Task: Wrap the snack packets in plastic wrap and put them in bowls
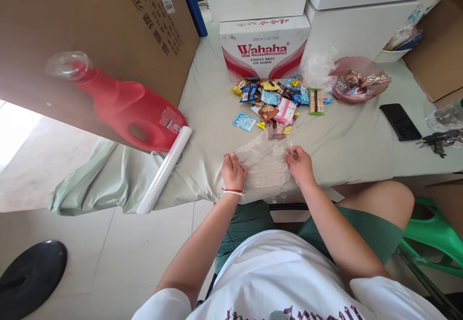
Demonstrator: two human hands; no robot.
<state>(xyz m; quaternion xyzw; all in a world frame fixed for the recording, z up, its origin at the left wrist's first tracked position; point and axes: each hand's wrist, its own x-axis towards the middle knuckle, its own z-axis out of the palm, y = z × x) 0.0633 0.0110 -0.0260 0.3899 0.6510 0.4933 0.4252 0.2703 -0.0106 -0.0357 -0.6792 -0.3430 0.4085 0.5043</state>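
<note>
A clear plastic bag [265, 163] is stretched between my two hands near the table's front edge. My left hand [233, 171] grips its left side with the fingers closed. On the opposite side my right hand [299, 166] pinches the film between thumb and fingers. Just beyond the bag lies a pile of small wrapped snacks [269, 98] in blue, yellow, pink and brown wrappers. A light blue packet [245, 122] lies at the pile's left front, and a green-edged packet [316, 101] at its right.
Behind the snacks stands a Wahaha water carton [264, 52]. To the right are crumpled clear plastic [320, 72], a pink bowl [379, 91] with wrapped items, a black phone [401, 122] and keys [441, 141]. On the left are a red jug [133, 108] and a white roll [164, 170].
</note>
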